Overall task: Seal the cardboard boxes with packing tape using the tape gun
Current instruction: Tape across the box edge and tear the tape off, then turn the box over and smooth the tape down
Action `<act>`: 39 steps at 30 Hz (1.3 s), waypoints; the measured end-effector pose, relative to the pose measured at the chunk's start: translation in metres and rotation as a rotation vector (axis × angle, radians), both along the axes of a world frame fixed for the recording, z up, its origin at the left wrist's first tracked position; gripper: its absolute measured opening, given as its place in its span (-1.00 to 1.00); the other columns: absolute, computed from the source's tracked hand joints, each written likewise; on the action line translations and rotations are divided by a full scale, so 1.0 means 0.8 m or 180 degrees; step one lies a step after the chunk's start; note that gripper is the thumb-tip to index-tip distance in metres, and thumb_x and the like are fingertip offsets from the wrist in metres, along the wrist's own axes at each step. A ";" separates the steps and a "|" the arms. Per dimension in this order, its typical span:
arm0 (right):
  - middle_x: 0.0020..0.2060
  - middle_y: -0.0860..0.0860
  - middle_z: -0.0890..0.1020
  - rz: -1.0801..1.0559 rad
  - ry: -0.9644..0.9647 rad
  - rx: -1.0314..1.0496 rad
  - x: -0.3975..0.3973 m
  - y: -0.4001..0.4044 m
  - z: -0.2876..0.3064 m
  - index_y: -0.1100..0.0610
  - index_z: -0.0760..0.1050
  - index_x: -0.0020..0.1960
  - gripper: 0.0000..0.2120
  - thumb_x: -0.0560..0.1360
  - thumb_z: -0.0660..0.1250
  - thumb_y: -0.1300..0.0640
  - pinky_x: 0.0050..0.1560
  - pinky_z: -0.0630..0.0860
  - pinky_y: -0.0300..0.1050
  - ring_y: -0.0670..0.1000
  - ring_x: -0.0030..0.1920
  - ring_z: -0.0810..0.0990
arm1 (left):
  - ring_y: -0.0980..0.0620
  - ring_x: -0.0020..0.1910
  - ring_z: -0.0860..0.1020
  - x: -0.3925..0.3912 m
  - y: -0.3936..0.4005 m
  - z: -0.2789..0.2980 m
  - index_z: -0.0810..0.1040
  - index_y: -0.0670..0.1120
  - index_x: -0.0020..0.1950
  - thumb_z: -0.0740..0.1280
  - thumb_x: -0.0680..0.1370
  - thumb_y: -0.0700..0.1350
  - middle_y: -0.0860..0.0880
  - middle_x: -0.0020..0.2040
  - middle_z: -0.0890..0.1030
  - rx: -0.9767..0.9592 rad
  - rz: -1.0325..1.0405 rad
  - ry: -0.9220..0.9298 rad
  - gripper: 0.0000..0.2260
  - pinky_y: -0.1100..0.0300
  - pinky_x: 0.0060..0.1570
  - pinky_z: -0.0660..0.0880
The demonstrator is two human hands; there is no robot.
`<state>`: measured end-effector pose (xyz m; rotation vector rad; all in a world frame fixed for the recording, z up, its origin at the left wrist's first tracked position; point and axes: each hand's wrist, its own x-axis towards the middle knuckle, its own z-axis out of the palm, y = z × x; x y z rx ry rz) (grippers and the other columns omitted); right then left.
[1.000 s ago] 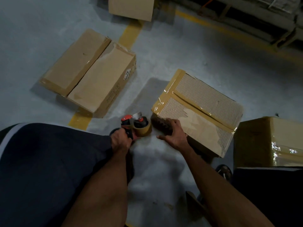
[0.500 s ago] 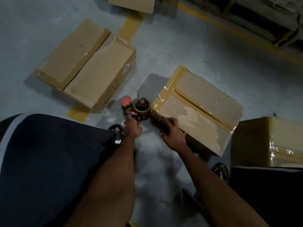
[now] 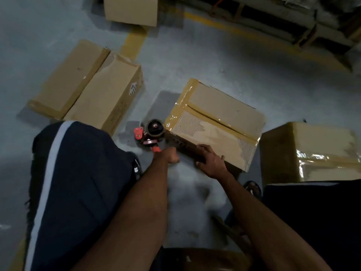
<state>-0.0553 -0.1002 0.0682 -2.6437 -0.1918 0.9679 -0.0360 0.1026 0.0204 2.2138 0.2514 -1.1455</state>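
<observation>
So we had the tape gun (image 3: 151, 133) gripped by its handle in our left hand (image 3: 169, 155), roll pressed right up against the near left corner of the middle box (image 3: 220, 122) on the concrete floor (image 3: 195, 61). Our right hand (image 3: 210, 160) was curled over that box's near edge, holding it. Another taped box (image 3: 312, 151) sat just to the right, and a longer one (image 3: 86, 89) off to the left.
</observation>
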 end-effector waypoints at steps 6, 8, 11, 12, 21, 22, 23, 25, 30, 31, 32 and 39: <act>0.57 -0.10 0.19 -0.0575 0.0048 0.0040 -0.036 -0.093 0.012 -0.05 0.31 0.57 -0.38 0.55 0.40 0.03 0.46 0.26 0.37 0.16 0.45 0.42 | -0.19 0.17 0.57 0.007 -0.112 0.008 0.56 -0.14 0.23 0.37 0.48 -0.12 -0.19 0.21 0.59 -0.0202 -0.0229 -0.0341 -0.67 0.01 0.14 0.55; 0.58 -0.07 0.21 -0.0760 0.0033 0.0079 -0.049 -0.117 0.013 -0.02 0.35 0.56 -0.39 0.53 0.41 0.08 0.47 0.29 0.26 0.15 0.45 0.41 | -0.21 0.11 0.58 0.010 -0.131 0.010 0.56 -0.15 0.12 0.35 0.49 -0.10 -0.21 0.13 0.61 -0.0088 -0.0311 -0.0545 -0.76 -0.04 0.11 0.57; 0.53 0.03 0.26 -0.1290 -0.0166 0.0149 -0.066 -0.143 0.009 0.12 0.50 0.42 -0.51 0.51 0.45 0.11 0.44 0.39 0.13 0.21 0.35 0.50 | -0.18 0.08 0.57 0.007 -0.140 0.009 0.53 -0.08 0.00 0.36 0.50 -0.15 -0.18 0.08 0.62 -0.0034 -0.0355 -0.0759 -0.90 -0.01 0.10 0.55; 0.51 0.07 0.27 -0.1554 -0.0210 0.0167 -0.069 -0.151 0.007 0.17 0.54 0.35 -0.56 0.51 0.46 0.09 0.41 0.42 0.12 0.24 0.30 0.53 | -0.18 0.08 0.57 0.006 -0.141 0.010 0.53 -0.08 -0.01 0.35 0.49 -0.18 -0.17 0.08 0.62 -0.0038 -0.0315 -0.0811 -0.90 0.01 0.10 0.54; -0.11 0.15 0.64 -0.3056 -0.0145 0.0910 -0.070 -0.146 0.018 0.30 0.72 0.01 -0.79 0.48 0.51 0.16 -0.14 0.41 -0.20 0.18 0.02 0.65 | -0.15 0.04 0.60 -0.001 -0.160 0.028 0.62 -0.12 0.02 0.26 0.50 -0.32 -0.13 0.02 0.64 -0.0394 -0.0053 -0.0924 -0.79 0.12 0.03 0.52; -0.18 0.13 0.65 -0.3144 -0.0112 0.0907 -0.072 -0.142 0.017 0.29 0.72 -0.02 -0.80 0.48 0.50 0.14 -0.18 0.39 -0.20 0.17 -0.02 0.66 | -0.16 0.04 0.61 -0.004 -0.160 0.027 0.60 -0.09 0.01 0.27 0.50 -0.32 -0.11 0.00 0.63 -0.0431 -0.0026 -0.0881 -0.80 0.13 -0.01 0.51; -0.21 0.12 0.65 -0.3215 -0.0082 0.0881 -0.074 -0.137 0.016 0.28 0.72 -0.04 -0.79 0.48 0.50 0.12 -0.18 0.39 -0.19 0.16 -0.04 0.67 | -0.18 0.05 0.61 -0.006 -0.158 0.025 0.57 -0.09 0.01 0.30 0.49 -0.31 -0.09 -0.02 0.61 -0.0474 0.0027 -0.0831 -0.83 0.15 -0.05 0.50; -0.19 0.14 0.65 -0.3371 -0.0054 0.0825 -0.079 -0.128 0.019 0.28 0.70 -0.07 -0.77 0.49 0.49 0.09 -0.13 0.38 -0.17 0.14 -0.05 0.64 | -0.17 0.09 0.59 -0.011 -0.155 0.022 0.51 -0.09 0.05 0.40 0.48 -0.27 -0.09 0.04 0.59 -0.0549 0.0206 -0.0733 -0.81 0.16 -0.06 0.47; -0.13 0.19 0.72 -0.3276 0.0220 0.1158 -0.089 -0.093 0.020 0.22 0.73 -0.14 -0.75 0.39 0.37 0.07 -0.04 0.51 -0.07 0.11 -0.09 0.59 | -0.30 0.34 0.42 -0.021 -0.151 0.036 0.12 0.13 0.58 0.59 0.38 -0.15 -0.25 0.45 0.28 -0.0573 0.0172 -0.0399 -0.08 0.04 0.11 0.47; -0.20 0.16 0.72 -0.3170 0.0255 0.1285 -0.089 -0.078 0.017 0.16 0.72 -0.26 -0.76 0.31 0.33 0.05 -0.04 0.55 -0.05 0.09 -0.12 0.62 | -0.35 0.39 0.37 -0.023 -0.147 0.041 -0.07 0.16 0.64 0.59 0.38 -0.15 -0.32 0.51 0.15 -0.0393 -0.0003 -0.0260 0.06 -0.03 0.20 0.44; -0.26 0.12 0.71 -0.3056 0.0329 0.1391 -0.089 -0.067 0.015 0.10 0.68 -0.35 -0.79 0.22 0.29 0.04 -0.07 0.54 -0.05 0.08 -0.14 0.63 | -0.39 0.44 0.32 -0.025 -0.145 0.046 -0.21 0.20 0.64 0.58 0.38 -0.15 -0.37 0.55 0.01 -0.0206 -0.0128 -0.0165 0.15 -0.09 0.28 0.41; -0.30 -0.08 0.68 -0.2503 0.0633 0.1453 -0.078 -0.052 -0.001 0.10 0.65 -0.26 -0.84 0.25 0.31 0.11 -0.18 0.46 -0.35 -0.11 -0.17 0.64 | -0.44 0.44 0.28 -0.024 -0.111 0.028 -0.44 0.29 0.53 0.65 0.26 0.11 -0.41 0.53 0.03 0.0315 -0.0547 -0.0473 0.33 -0.24 0.35 0.39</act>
